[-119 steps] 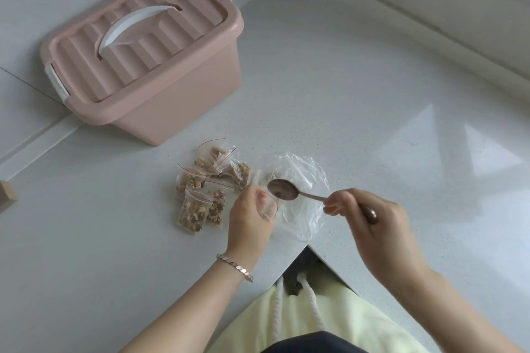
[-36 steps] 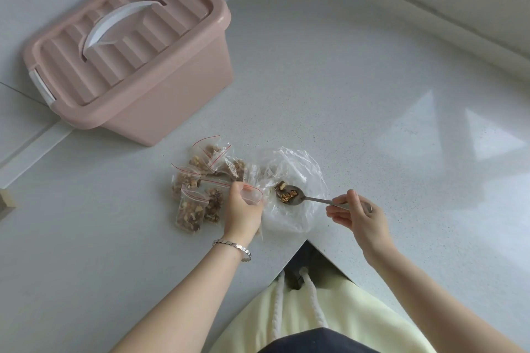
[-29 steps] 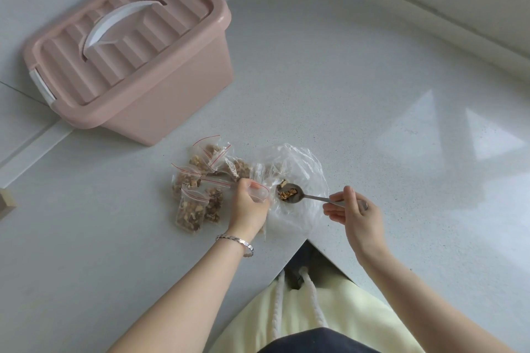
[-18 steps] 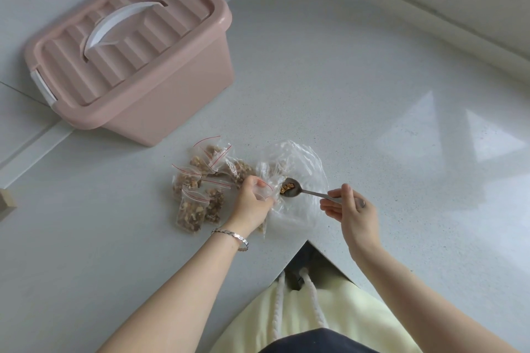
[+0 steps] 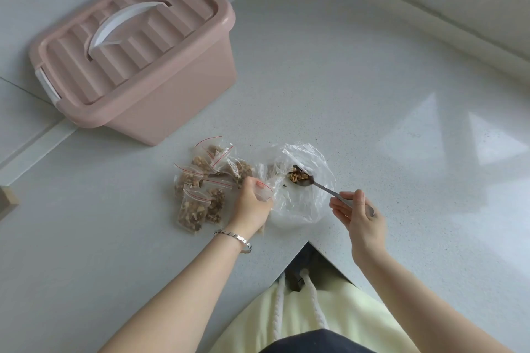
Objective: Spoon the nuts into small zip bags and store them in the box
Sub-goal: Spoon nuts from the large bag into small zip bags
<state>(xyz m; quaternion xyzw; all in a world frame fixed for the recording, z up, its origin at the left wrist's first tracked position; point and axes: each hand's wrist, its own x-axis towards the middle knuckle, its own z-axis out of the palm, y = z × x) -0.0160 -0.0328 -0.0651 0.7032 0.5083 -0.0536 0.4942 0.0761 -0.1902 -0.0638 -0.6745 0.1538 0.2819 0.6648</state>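
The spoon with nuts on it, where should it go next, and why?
Probably carry the spoon left to the mouth of the small zip bag and tip it in. The right hand holds it loaded with nuts over the big clear bag, and the left hand holds the small bag beside it.

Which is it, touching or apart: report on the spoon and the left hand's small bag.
Apart. Head view: the spoon is over the large clear bag, plastic showing between it and the small bag.
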